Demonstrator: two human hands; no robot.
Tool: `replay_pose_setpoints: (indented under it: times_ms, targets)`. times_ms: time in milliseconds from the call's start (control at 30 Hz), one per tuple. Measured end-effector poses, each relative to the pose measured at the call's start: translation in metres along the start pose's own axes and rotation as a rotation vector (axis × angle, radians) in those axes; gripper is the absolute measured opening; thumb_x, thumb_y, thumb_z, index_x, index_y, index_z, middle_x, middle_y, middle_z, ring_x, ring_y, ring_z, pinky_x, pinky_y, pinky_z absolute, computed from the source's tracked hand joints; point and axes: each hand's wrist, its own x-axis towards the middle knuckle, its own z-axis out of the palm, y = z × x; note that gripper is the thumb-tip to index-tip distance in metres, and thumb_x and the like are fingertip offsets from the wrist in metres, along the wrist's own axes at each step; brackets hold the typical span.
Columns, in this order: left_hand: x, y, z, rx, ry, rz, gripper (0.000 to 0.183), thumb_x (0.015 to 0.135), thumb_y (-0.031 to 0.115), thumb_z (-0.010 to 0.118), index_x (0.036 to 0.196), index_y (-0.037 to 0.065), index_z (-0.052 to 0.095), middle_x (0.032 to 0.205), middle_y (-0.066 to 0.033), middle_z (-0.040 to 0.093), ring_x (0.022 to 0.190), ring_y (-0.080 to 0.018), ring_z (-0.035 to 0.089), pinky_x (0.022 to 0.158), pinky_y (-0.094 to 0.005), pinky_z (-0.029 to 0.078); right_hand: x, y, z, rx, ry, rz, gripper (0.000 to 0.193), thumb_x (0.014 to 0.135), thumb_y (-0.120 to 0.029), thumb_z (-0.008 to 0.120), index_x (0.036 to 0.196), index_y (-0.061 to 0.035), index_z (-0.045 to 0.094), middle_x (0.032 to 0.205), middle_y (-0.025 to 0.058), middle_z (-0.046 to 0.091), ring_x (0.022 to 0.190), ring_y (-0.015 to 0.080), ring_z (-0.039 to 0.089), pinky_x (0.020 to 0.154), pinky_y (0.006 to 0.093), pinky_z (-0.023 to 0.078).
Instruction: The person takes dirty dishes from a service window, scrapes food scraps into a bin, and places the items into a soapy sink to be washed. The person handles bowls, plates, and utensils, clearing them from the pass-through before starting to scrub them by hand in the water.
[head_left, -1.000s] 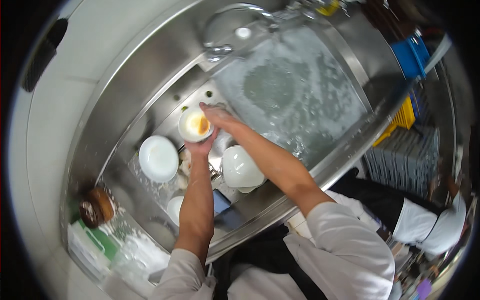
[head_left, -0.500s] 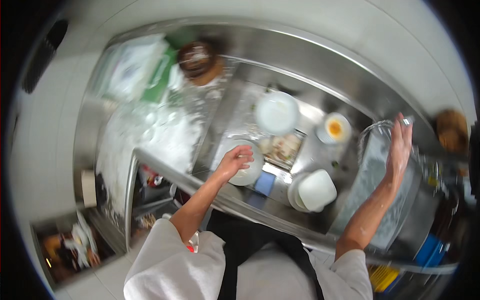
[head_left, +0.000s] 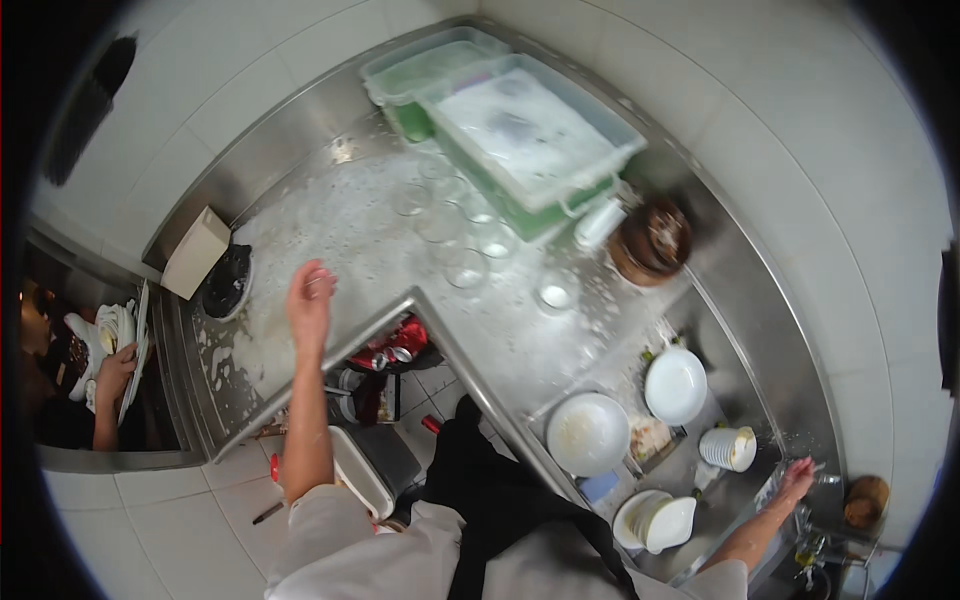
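My left hand [head_left: 312,295] is raised above the wet, foamy steel counter [head_left: 300,225], its fingers loosely bent and apart, holding nothing. Far to the right, my right hand [head_left: 797,480] is closed at a small metal tap [head_left: 821,467] along the sink's wall; its grip is partly hidden. Between the arms, the sink holds a large white bowl [head_left: 588,434], a smaller white dish [head_left: 676,386], and a leaning stack of white cups [head_left: 728,448]. Nearer me lie white dishes [head_left: 668,524] and a blue sponge [head_left: 599,487]. A strainer with food scraps [head_left: 652,440] shows between them.
Several clear glasses [head_left: 465,268] stand on the counter before a suds-filled plastic tub [head_left: 530,130]. Brown round containers [head_left: 650,240] sit right of it. At left, another person's hand [head_left: 117,375] holds plates in a wall opening. A bin [head_left: 370,470] stands below the counter edge.
The view has swung left, bringing the counter, glasses and tub into full view. My left hand has moved from the plate in the sink to over the counter. My right hand stays by the tap.
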Motion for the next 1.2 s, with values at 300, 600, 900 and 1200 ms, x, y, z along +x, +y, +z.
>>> replay_pose_setpoints:
  times_ms: [300,600,900,1200]
  targets:
    - [-0.001,-0.069,0.126,0.136,-0.400,0.109,0.062,0.077,0.014,0.068,0.133,0.004,0.043,0.119,-0.0186,0.056,0.107,-0.0301,0.056,0.091,-0.0384,0.045,-0.341,-0.178,0.467,-0.614,-0.791,-0.731,0.019,0.091,-0.009,0.055,0.105,0.0025,0.061,0.094,0.0126,0.064,0.092,0.0261,0.059,0.086,0.0333,0.045]
    - [-0.111,-0.049,0.027,-0.047,-0.252,-0.181,0.043,0.083,0.011,0.062,0.124,0.002,0.050,0.113,-0.0154,0.061,0.101,-0.0216,0.061,0.086,-0.0338,0.049,-0.466,-0.230,0.589,-0.224,-1.420,-0.729,0.012,0.085,0.000,0.058,0.096,0.0005,0.064,0.090,0.0161,0.065,0.082,0.0300,0.063,0.076,0.0363,0.049]
    - [-0.270,-0.124,-0.097,0.302,0.038,-0.587,0.036,0.079,0.008,0.063,0.114,0.003,0.058,0.097,-0.0124,0.067,0.086,-0.0208,0.066,0.079,-0.0307,0.052,-0.506,-0.161,0.586,-0.138,-1.644,-0.603,0.012,0.088,-0.007,0.058,0.096,-0.0006,0.065,0.083,0.0140,0.065,0.073,0.0235,0.062,0.068,0.0310,0.048]
    - [-0.258,-0.067,-0.214,0.181,0.476,-0.441,0.031,0.081,0.000,0.058,0.112,0.000,0.058,0.096,-0.0103,0.065,0.087,-0.0173,0.064,0.078,-0.0282,0.051,-0.656,-0.243,0.686,0.360,-2.005,-0.265,0.027,0.092,-0.022,0.057,0.108,-0.0005,0.059,0.096,0.0164,0.065,0.088,0.0241,0.063,0.076,0.0329,0.049]
